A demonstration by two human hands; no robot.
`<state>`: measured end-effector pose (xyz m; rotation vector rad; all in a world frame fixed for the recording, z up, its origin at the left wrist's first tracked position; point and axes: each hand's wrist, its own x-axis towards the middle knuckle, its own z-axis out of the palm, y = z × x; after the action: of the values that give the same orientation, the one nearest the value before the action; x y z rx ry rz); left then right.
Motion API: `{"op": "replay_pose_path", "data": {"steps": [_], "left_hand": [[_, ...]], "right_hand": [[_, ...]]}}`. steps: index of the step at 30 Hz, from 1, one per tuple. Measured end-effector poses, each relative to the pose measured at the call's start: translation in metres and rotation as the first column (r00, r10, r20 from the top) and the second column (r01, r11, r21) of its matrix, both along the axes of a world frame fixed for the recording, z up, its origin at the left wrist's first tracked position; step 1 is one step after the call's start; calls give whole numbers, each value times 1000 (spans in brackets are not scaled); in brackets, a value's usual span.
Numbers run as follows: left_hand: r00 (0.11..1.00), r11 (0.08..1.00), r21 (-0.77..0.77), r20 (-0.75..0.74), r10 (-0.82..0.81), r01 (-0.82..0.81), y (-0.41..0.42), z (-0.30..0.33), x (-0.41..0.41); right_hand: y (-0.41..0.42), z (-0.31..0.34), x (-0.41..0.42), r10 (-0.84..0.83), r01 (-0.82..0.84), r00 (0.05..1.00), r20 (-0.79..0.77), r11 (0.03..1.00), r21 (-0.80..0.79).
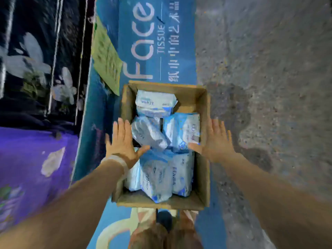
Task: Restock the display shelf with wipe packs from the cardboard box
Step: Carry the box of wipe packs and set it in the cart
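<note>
An open cardboard box [203,169] sits on the floor below me, holding several blue-and-white wipe packs [181,131]. My left hand [122,141] is spread flat with straight fingers over the box's left wall, its thumb reaching toward a grey-blue pack [148,133]. Over the right wall, my right hand [214,139] is likewise spread flat, with its thumb near a pack's corner. Neither hand grips anything. The display shelf [45,56] stands at the left, dark, with floral packs on it.
The box rests on a blue floor sign [152,42] printed "face TISSUE". Grey speckled floor [269,69] spreads to the right. A purple floral product display [30,162] fills the lower left. A green tag [106,58] hangs at the shelf's edge.
</note>
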<state>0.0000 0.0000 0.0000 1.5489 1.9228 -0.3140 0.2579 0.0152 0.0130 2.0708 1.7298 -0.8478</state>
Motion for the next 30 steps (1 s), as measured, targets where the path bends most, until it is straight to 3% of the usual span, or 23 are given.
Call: {"op": "replay_pose_path", "data": {"steps": [2,4,6,8,10,13,19,30], "left_hand": [[955,961,-3,119,273,-275,0,-30,-7],[799,832,-54,252,546,-551,-2,-59,-13],[675,708,-99,235,699,-699,-6,-80,-14],[635,660,-85,205,744,-746,-4,-95,-18],[640,655,-82,153,753,-751,0,-107,-24],[728,730,-44,43,684,-682,2,-113,-28],[917,915,46,13,400,-400,-4,-102,-29],[910,905,103,65,409,-413,-19,-90,-33]], "right_hand": [[-2,-43,6,-133,131,990,-43,991,-34],[-2,-75,11,-298,289,944,-143,954,-82],[-5,-94,12,-538,515,808,-239,843,-155],[-7,-112,14,-653,645,718,-239,754,-124],[-10,-124,15,-695,700,697,-175,713,-40],[-8,-128,8,-732,739,673,-110,672,46],[-11,-121,12,-527,529,848,-53,846,61],[-19,-99,23,-491,508,858,-152,855,105]]}}
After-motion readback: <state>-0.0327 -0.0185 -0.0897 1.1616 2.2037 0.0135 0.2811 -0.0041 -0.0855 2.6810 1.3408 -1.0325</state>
